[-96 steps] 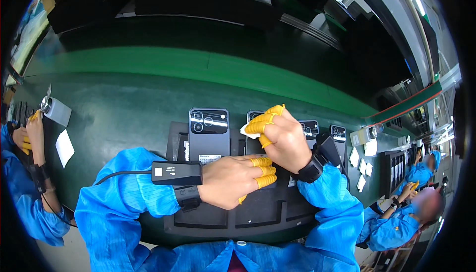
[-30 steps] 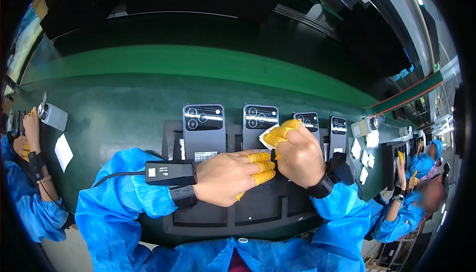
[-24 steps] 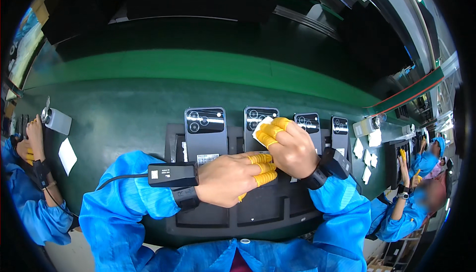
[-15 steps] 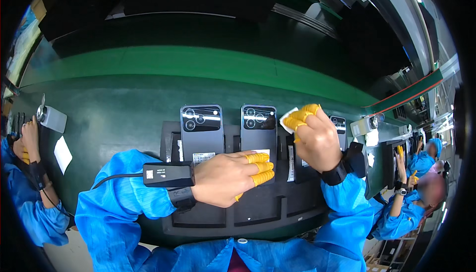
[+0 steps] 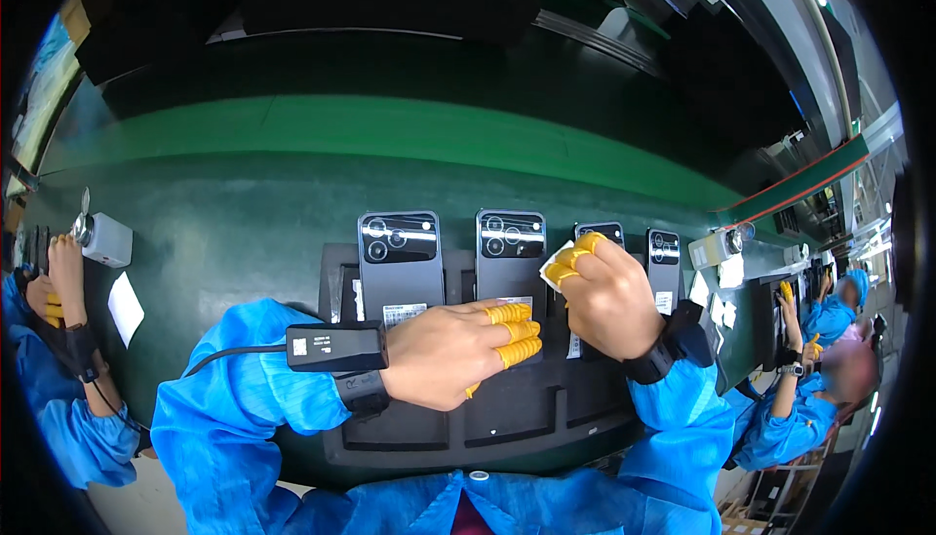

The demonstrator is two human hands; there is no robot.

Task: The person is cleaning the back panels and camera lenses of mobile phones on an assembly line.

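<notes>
My left hand (image 5: 429,355), in yellow finger cots, lies flat with its fingers stretched over the lower part of a dark grey phone (image 5: 510,277). That phone rests back up in a black foam tray (image 5: 385,455). Just right of its upper half, my right hand (image 5: 616,306) pinches a folded white wipe (image 5: 548,270) in capped fingertips. Another grey phone (image 5: 402,283) sits to the left, its lower end partly behind my left hand. To the right, a third phone (image 5: 599,232) is mostly covered by my right hand, and a fourth phone (image 5: 663,254) stands beyond it.
A white bottle (image 5: 105,240) and a white sheet (image 5: 124,308) are at the left of the green table (image 5: 234,213). Another bottle (image 5: 712,248) and several white pieces (image 5: 729,272) lie at the right. Co-workers in blue sit on both sides.
My right hand has moved left and a little nearer with the wipe, uncovering more of the two phones on the right. My left hand has hardly moved.
</notes>
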